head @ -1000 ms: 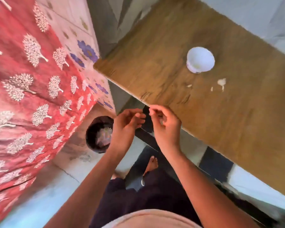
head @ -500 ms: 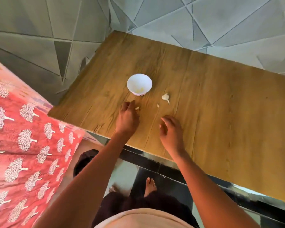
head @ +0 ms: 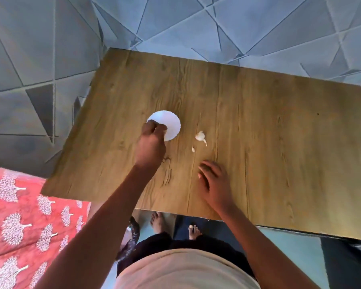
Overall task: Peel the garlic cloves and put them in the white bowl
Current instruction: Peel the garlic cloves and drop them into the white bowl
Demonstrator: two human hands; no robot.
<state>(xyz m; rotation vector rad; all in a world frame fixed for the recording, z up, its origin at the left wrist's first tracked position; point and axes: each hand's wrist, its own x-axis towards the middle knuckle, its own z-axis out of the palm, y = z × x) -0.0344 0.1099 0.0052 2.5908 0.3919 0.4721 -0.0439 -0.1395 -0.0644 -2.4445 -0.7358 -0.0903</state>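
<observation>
The white bowl (head: pixel 171 124) stands on the wooden table (head: pixel 279 142), left of its middle. My left hand (head: pixel 151 144) reaches over the bowl's near left rim with its fingertips bunched together, pinching a small garlic clove that the fingers hide. To the right of the bowl lies a piece of garlic (head: pixel 200 136) with a thin tail. A tiny clove (head: pixel 193 149) lies just in front of it. My right hand (head: pixel 215 182) rests on the table nearer to me, fingers loosely straight, holding nothing.
A red cloth with white tree prints (head: pixel 19 226) lies at the lower left, beside the table. A dark bin (head: pixel 131 236) shows partly below the table's near edge, next to my bare feet. Grey tiled walls close in behind the table and to its left.
The view swung from the bin up to the table. My left hand took a small clove off the table and moved forward over the bowl. My right hand settled on the table.
</observation>
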